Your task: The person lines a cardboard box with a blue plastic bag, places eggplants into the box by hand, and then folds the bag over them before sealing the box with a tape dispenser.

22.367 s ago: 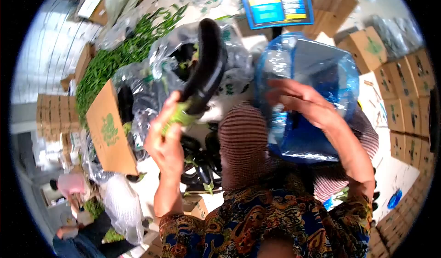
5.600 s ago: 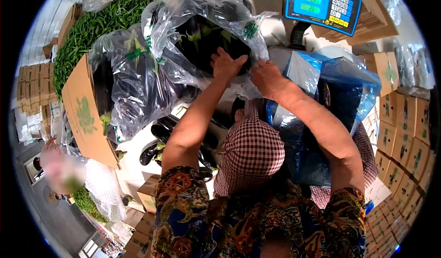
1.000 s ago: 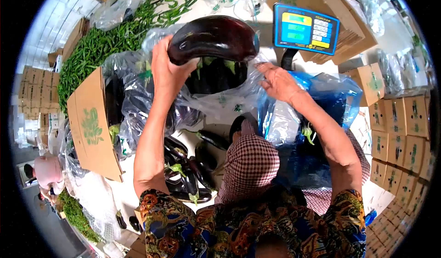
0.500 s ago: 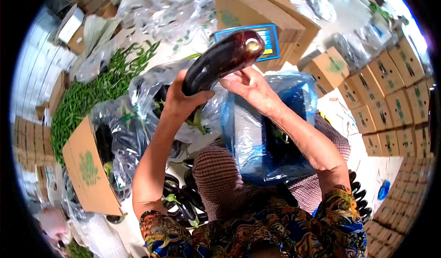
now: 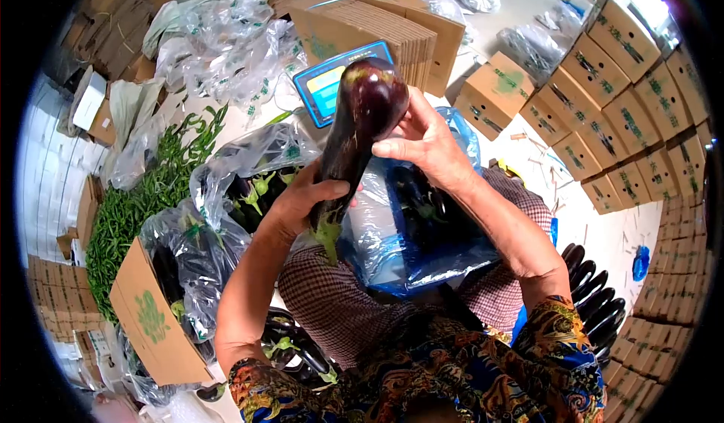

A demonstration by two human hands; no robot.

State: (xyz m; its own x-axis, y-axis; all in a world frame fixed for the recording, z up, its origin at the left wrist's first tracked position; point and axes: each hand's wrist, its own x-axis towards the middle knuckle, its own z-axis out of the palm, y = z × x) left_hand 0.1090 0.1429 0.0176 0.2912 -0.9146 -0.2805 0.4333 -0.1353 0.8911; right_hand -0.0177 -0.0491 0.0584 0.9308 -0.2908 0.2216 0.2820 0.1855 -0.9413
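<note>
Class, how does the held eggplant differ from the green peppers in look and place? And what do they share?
Colour: the held eggplant is dark purple; the peppers are green. Shape: the eggplant is thick and bulges at one end; the peppers are slender. Place: the eggplant is in the left hand; the peppers lie heaped. Shared: both show green, the eggplant only at its stem end.

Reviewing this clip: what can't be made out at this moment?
Head view, scale display: partly covered by the held eggplant; its readout is too small to read.
Head view, left hand: most fingers hidden behind that eggplant.
Head view, right hand: fingertips hidden behind it, so whether they grip is unclear.
Head view, bagged eggplants: number unclear; shadow and the right forearm hide some.
</note>
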